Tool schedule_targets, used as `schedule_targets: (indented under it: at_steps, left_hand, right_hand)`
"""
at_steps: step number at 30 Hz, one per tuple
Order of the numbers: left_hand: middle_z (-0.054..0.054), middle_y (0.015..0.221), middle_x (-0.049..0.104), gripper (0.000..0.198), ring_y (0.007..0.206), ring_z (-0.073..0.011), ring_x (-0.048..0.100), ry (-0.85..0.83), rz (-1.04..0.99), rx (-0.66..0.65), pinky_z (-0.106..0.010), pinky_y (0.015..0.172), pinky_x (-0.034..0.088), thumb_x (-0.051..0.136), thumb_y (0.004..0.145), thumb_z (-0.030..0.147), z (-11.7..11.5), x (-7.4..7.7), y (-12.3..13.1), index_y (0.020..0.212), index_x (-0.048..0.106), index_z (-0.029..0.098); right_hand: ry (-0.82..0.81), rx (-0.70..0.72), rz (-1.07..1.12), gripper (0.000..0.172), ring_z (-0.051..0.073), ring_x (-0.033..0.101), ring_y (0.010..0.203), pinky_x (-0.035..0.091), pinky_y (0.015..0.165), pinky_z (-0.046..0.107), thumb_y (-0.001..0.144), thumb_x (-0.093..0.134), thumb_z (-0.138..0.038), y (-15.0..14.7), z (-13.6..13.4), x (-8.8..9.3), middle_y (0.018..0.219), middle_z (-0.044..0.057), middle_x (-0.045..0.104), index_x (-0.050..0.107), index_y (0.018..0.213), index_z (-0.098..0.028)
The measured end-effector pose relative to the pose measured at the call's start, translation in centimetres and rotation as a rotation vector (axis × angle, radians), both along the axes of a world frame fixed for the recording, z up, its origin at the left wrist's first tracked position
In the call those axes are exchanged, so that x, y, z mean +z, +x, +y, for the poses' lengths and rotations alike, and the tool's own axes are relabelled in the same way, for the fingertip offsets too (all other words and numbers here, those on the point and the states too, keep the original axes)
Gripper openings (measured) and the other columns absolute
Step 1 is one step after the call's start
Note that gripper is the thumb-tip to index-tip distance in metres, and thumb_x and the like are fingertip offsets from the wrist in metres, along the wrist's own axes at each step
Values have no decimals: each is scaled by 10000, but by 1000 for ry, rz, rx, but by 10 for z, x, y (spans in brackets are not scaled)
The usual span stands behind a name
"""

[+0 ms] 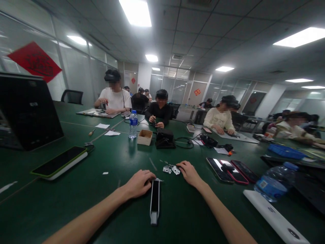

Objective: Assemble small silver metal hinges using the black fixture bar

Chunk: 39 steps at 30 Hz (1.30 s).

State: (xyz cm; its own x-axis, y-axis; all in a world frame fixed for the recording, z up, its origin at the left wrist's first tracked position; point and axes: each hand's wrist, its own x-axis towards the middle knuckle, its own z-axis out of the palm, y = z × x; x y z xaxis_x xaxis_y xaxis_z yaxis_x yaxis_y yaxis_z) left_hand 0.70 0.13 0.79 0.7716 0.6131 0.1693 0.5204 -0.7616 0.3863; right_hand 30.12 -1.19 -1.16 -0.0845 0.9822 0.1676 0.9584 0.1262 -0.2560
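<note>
While the left hand (139, 184) curls at the far end of a slim black-and-white device (154, 199) on the green tabletop (122, 220), its grip cannot be told. Small metal pieces (175, 170) lie loose beyond, apart from the device, so the work looks unfinished; the right hand (188, 172) extends its fingers to their right edge, its hold unclear.

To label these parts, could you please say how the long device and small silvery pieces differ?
The long device is one bar, black between pale edges; the small silvery pieces lie clustered. The device is by the left hand, the pieces by the right hand. Both rest on the table.
</note>
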Motion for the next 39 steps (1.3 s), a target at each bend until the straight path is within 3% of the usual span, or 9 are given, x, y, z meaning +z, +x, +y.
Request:
schedule_targets:
  at_steps: [7, 12, 17, 22, 25, 39]
  left_hand:
    - [-35, 987, 612, 274, 858, -172, 565, -10, -8, -1, -302, 774, 439, 445, 853, 153, 0, 0, -1, 1086, 583, 200]
    - [-37, 990, 620, 273, 864, -170, 568, 9, -8, -7, -301, 800, 431, 457, 836, 138, 0, -1, 0, 1071, 588, 187]
    - [-34, 998, 626, 275, 868, -173, 572, 28, -6, 2, -300, 793, 429, 466, 826, 131, 2, -3, 0, 1061, 593, 196]
    - [-31, 989, 626, 280, 860, -170, 578, 52, -6, -15, -291, 783, 426, 460, 828, 124, 3, -5, 1, 1068, 585, 196]
    - [-34, 997, 627, 279, 875, -172, 580, 71, -11, -19, -293, 793, 422, 461, 822, 119, 3, -7, 1, 1062, 584, 192]
    - [-37, 990, 634, 279, 872, -172, 588, 95, -15, -30, -291, 795, 424, 464, 806, 107, 4, -8, 2, 1045, 589, 179]
  right_hand:
    - [35, -45, 28, 298, 194, 531, 1013, 428, 879, 282, 913, 372, -229, -4, 3, -1, 1070, 89, 590, 639, 1028, -160]
    - [176, -97, 87, 262, 207, 562, 928, 455, 840, 310, 897, 361, -206, 1, 1, -5, 987, 107, 618, 610, 959, -152]
    - [359, 38, 230, 201, 199, 582, 790, 493, 733, 332, 866, 420, -212, -12, -11, 0, 885, 96, 618, 595, 932, -138]
    - [307, 270, 277, 151, 174, 585, 752, 499, 677, 304, 829, 475, -158, -58, -27, 4, 852, 63, 622, 608, 899, -173]
    - [281, 334, 278, 130, 165, 580, 737, 493, 674, 292, 795, 502, -125, -74, -33, 4, 804, 48, 616, 610, 849, -171]
    - [83, 363, 430, 91, 128, 559, 662, 486, 623, 251, 788, 556, -177, -72, -36, 6, 778, 19, 618, 614, 858, -172]
